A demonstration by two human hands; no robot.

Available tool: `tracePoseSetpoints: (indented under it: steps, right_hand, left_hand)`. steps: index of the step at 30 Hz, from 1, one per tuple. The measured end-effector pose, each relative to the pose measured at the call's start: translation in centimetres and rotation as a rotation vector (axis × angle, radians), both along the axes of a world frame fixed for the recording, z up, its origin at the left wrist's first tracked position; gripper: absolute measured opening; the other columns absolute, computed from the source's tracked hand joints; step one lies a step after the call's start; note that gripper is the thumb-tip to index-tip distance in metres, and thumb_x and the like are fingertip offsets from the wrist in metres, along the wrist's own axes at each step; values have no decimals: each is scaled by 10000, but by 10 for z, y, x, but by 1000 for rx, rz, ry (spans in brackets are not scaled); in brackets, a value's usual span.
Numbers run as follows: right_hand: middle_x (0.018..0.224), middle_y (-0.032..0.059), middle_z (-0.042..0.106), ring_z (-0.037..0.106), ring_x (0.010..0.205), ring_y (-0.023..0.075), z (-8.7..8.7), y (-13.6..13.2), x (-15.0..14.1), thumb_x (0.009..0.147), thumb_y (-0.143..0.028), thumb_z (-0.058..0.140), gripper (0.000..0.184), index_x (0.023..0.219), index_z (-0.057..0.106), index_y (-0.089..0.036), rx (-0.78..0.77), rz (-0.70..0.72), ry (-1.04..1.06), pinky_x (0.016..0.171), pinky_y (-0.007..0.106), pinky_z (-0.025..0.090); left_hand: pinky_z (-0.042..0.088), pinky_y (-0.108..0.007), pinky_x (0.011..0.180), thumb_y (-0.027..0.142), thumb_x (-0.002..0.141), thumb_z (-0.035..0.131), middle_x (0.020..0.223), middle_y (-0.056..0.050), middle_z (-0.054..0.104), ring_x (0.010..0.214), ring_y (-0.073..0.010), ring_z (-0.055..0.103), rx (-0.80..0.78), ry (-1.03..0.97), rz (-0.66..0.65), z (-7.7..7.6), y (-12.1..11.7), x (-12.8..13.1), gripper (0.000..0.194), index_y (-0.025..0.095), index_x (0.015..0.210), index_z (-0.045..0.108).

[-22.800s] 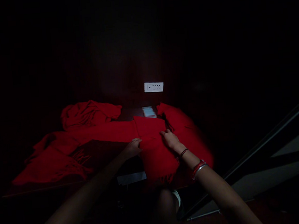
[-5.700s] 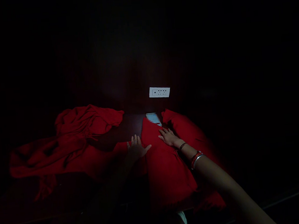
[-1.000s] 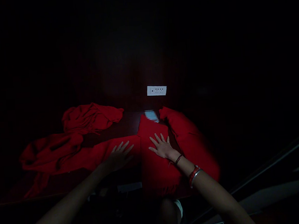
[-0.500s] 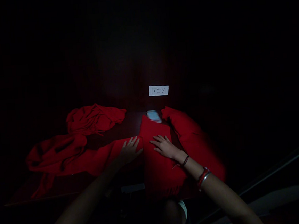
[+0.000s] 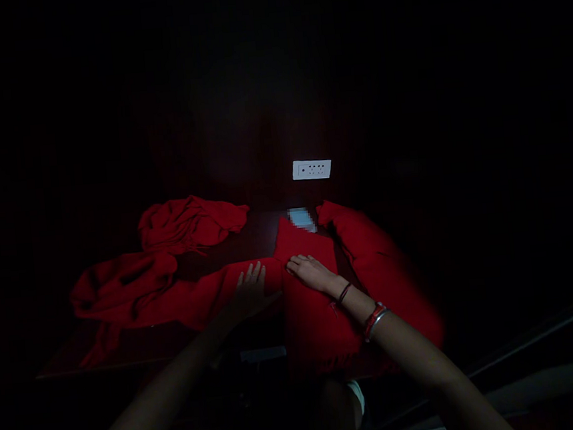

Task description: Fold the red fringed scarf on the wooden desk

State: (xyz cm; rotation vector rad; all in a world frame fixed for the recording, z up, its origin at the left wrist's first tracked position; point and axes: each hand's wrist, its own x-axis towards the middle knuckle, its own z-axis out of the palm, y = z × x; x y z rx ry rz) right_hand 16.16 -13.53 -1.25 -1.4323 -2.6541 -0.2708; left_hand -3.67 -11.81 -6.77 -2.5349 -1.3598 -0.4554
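A red scarf with a fringed near end (image 5: 316,326) lies flat in the middle of the dark table. My left hand (image 5: 253,294) rests with fingers spread on a long red cloth stretch (image 5: 205,289), which meets the flat scarf at its left edge and runs into loose folds on the left. My right hand (image 5: 314,274) is on the flat scarf near that edge, its fingers drawn together and curled against the fabric; the thumb is hidden. Right of it lies a thick folded red cloth (image 5: 378,257).
A crumpled red fringed cloth (image 5: 190,225) sits at the back left. Behind the flat scarf is a pale blurred item (image 5: 301,219), below a white socket panel (image 5: 312,169) on the dark wall. The table's front edge (image 5: 79,372) shows at left; surroundings are very dark.
My right hand has shifted slightly left over the scarf, and its spread fingers have drawn together. The left hand stays flat on the cloth. The whole view has shifted slightly.
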Motion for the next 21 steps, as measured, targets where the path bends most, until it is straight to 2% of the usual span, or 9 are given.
tracePoseSetpoints:
  steps: [4,8,10,13,17,21]
  right_hand:
    - [1023,52,476,423,954,153,10,3,-3,861,-215,310,319,1147,429,-291,-33,105,-43,793,310,342]
    - [957,53,508,445,898,157,11,16,-8,850,-213,333,240,987,531,-228,-76,94,-82,770,309,344]
    - [895,48,521,456,838,145,12,18,-3,846,-189,327,215,918,529,-193,-69,102,15,747,287,350]
    - [843,38,514,455,774,122,16,15,14,838,-157,304,188,869,489,-167,-69,118,280,722,244,355]
    - [824,28,498,452,763,115,21,9,38,810,-143,304,142,841,442,-159,-70,22,577,731,231,354]
    - [823,18,497,454,778,111,22,12,45,800,-153,306,128,844,427,-159,-92,-53,705,746,227,357]
  left_hand:
    - [284,-467,912,624,708,339,1241,-197,377,1155,-331,310,-75,39,26,3,-1,2,750,58,1196,396]
    - [252,-483,929,614,693,389,1262,-225,330,1165,-353,276,-86,7,110,7,-10,-2,808,-2,1213,347]
    - [248,-474,936,612,688,403,1260,-216,339,1165,-357,273,-98,1,113,9,-14,-4,799,13,1214,349]
    - [243,-470,940,602,706,382,1277,-204,320,1177,-348,254,-80,-35,76,13,-19,-3,769,49,1236,318]
    - [234,-451,945,527,759,360,1304,-195,273,1205,-315,208,-74,-40,-21,13,-29,10,695,57,1264,271]
    - [223,-531,903,451,755,427,1333,-119,248,1193,-352,212,-170,64,-190,15,-41,19,543,241,1247,336]
